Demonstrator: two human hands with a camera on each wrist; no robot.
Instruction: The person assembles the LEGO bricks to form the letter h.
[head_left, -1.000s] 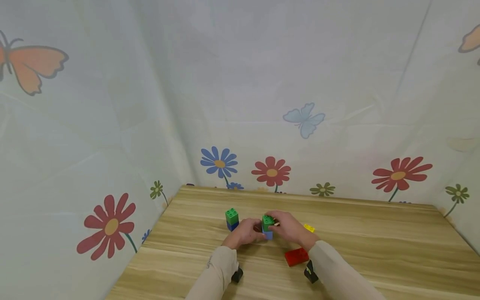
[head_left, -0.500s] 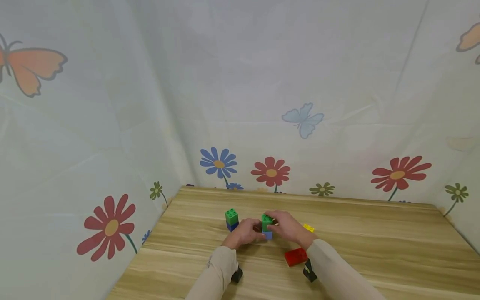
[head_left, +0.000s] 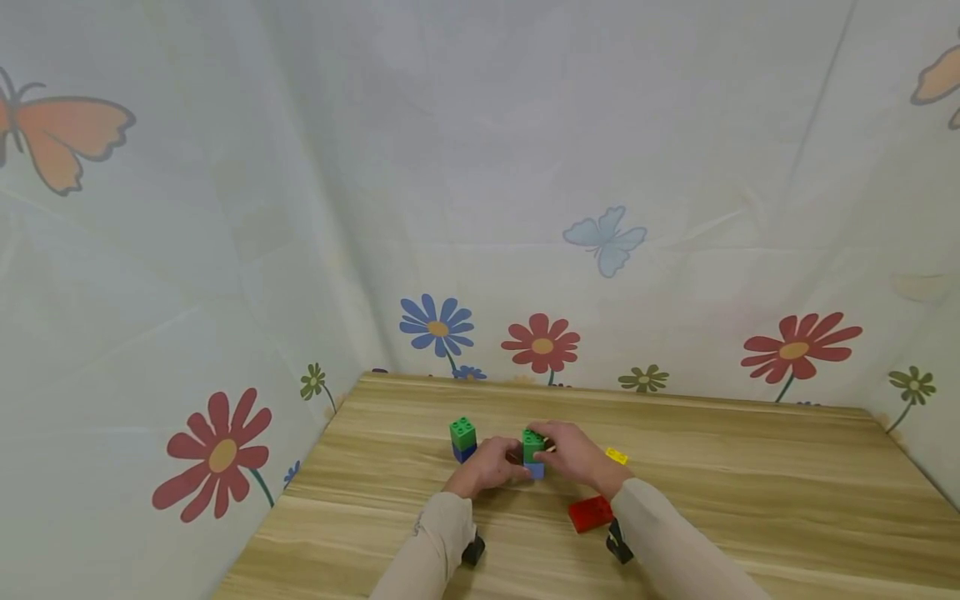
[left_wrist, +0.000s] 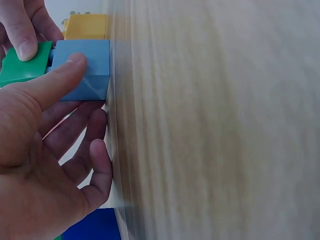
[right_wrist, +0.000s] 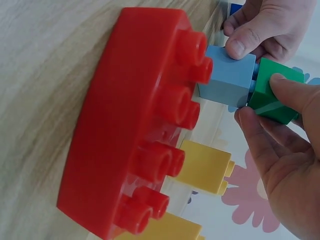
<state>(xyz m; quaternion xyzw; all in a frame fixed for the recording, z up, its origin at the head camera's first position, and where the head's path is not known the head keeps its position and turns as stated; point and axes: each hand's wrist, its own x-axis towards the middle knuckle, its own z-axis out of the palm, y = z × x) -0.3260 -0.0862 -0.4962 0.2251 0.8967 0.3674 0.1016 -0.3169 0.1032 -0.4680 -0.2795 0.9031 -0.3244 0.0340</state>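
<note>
A light blue toy brick stands on the table with its studs up. My left hand pinches it, the thumb lying across its near face and the other fingers behind. Right above it is a green brick, which my right hand grips between thumb and fingers. In both wrist views a narrow gap between the two bricks shows the light blue one's studs. Left of my left hand stands a second green brick stacked on a dark blue brick.
A long red brick lies in front of my right wrist. Beyond that wrist is a yellow brick; the right wrist view shows another yellow brick nearby. A printed curtain rises behind the wooden table.
Both hands stay almost still on their bricks. The green brick in my right hand now lines up slightly more squarely over the light blue one.
</note>
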